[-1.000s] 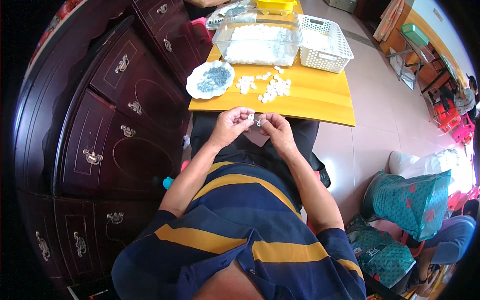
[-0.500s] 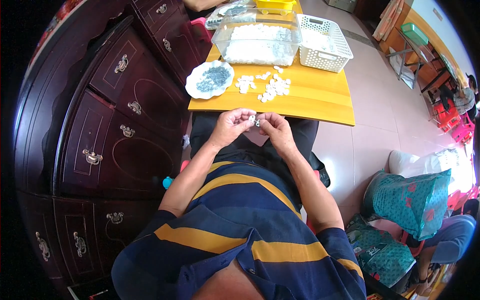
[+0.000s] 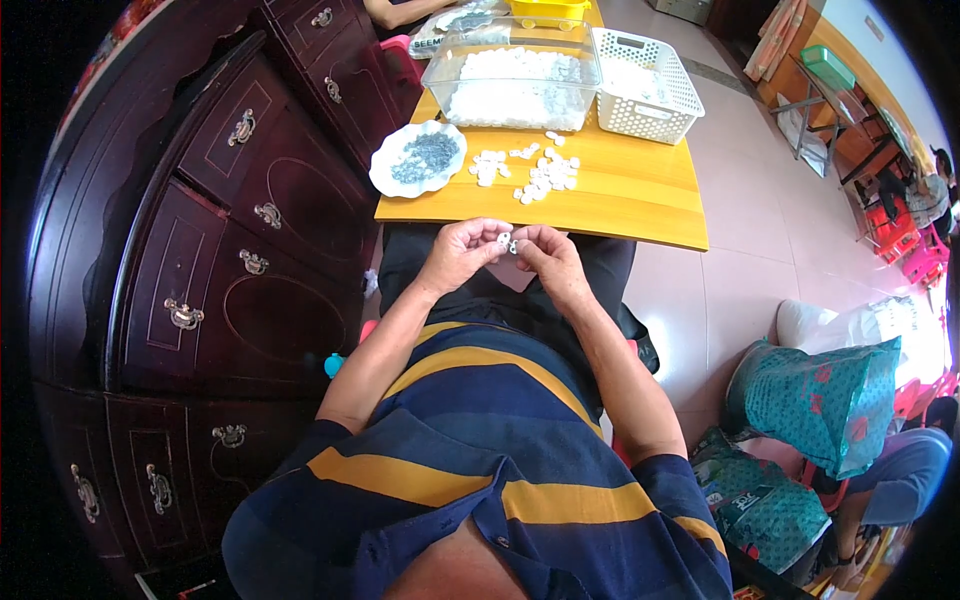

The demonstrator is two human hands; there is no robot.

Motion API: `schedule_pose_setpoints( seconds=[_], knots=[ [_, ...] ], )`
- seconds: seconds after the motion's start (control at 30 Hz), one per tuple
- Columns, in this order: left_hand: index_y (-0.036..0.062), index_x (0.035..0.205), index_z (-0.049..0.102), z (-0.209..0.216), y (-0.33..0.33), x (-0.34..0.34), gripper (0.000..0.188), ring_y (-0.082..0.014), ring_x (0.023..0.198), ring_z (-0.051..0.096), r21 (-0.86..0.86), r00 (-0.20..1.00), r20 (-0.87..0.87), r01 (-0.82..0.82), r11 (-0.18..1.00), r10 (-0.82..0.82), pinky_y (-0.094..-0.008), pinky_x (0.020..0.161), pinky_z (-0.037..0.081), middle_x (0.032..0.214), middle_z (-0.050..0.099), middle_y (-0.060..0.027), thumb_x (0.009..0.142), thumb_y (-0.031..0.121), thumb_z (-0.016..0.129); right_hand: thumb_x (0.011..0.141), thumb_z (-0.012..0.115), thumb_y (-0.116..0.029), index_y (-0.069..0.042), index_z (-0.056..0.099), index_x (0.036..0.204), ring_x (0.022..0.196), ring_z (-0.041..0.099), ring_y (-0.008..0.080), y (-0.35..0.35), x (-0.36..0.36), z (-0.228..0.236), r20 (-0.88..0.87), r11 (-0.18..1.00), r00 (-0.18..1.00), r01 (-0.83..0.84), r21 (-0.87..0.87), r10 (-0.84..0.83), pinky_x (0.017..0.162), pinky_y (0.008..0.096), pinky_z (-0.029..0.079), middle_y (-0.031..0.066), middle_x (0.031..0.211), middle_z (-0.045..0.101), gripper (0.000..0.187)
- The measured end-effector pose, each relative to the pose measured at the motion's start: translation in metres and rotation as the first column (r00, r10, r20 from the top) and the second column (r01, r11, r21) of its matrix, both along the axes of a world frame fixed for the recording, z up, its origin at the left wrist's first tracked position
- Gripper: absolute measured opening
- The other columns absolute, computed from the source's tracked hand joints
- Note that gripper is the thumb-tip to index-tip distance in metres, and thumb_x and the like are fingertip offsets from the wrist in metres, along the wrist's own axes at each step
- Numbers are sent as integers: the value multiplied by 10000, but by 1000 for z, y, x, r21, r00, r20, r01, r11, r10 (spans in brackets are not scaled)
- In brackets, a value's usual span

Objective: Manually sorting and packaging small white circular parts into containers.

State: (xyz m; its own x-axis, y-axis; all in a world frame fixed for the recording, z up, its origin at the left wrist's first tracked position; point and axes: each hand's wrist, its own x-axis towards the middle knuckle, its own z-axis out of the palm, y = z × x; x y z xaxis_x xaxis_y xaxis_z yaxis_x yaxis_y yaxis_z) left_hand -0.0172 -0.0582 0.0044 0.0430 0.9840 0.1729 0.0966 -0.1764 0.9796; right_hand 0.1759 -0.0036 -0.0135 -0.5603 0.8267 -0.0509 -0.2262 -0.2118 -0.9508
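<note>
Just off the near edge of the yellow wooden table, my two hands meet over my lap. Between thumb and fingers, my left hand pinches a small white plastic piece with a dark spot on it. My right hand pinches a tiny grey-dark part against or right beside that piece; its exact shape is too small to make out. On the table beyond lie loose white pieces in small groups. A white scalloped plate at the left holds many small grey parts.
A clear plastic bin full of white pieces stands behind, beside a white perforated basket. A yellow container sits farther back, near another person's arm. Dark wooden drawers line the left; teal bags lie at the right.
My hands stay almost in place, with the small dark part and the white piece slightly closer together. The other person's arm at the far end has shifted a little.
</note>
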Motion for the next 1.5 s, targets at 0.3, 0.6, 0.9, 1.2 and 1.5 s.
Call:
schedule_pose_setpoints(
  seconds=[0.3, 0.6, 0.9, 1.2, 1.5],
  knots=[
    [8, 1211, 681, 8, -3, 4, 249, -48, 825, 628, -21, 999, 44, -9, 1000, 10, -205, 736, 538, 965, 698, -4, 963, 32, 673, 986, 626, -92, -40, 682, 1047, 741, 561, 68, 2, -1, -5, -11, 999, 1000, 15, 43, -15, 701, 223, 461, -19, 887, 662, 99],
    [12, 1216, 678, 6, -1, 2, 251, -52, 833, 632, -25, 998, 55, 11, 1000, -10, -211, 745, 545, 981, 700, -8, 967, 30, 665, 979, 627, -85, -40, 685, 1025, 719, 560, 63, 2, -2, -6, -10, 999, 999, 33, 44, -32, 690, 219, 459, -21, 861, 661, 86],
    [-4, 1205, 687, 6, 0, 4, 248, -49, 794, 636, -24, 1000, 11, 6, 1000, -6, -209, 705, 545, 982, 717, -5, 959, 25, 671, 980, 626, -87, -43, 683, 1015, 722, 564, 61, 1, -1, -4, -16, 999, 999, 31, 24, -31, 687, 216, 457, -25, 852, 657, 80],
    [5, 1176, 717, 7, 0, 7, 231, -48, 764, 619, 8, 999, -42, -3, 1000, 3, -214, 698, 538, 960, 727, -2, 953, 56, 692, 986, 626, -95, -50, 680, 1006, 712, 567, 60, 2, -2, -9, -33, 998, 999, 37, 44, -35, 682, 215, 461, -21, 843, 655, 73],
    [10, 1148, 734, 3, 2, 6, 207, -55, 741, 607, 43, 996, -93, 1, 999, 3, -218, 699, 529, 916, 727, 1, 948, 51, 700, 994, 652, -194, -44, 684, 1036, 702, 588, 83, -1, 0, -2, 49, 991, 998, -32, -131, 38, 658, 230, 489, 1, 833, 656, 158]
  ],
)
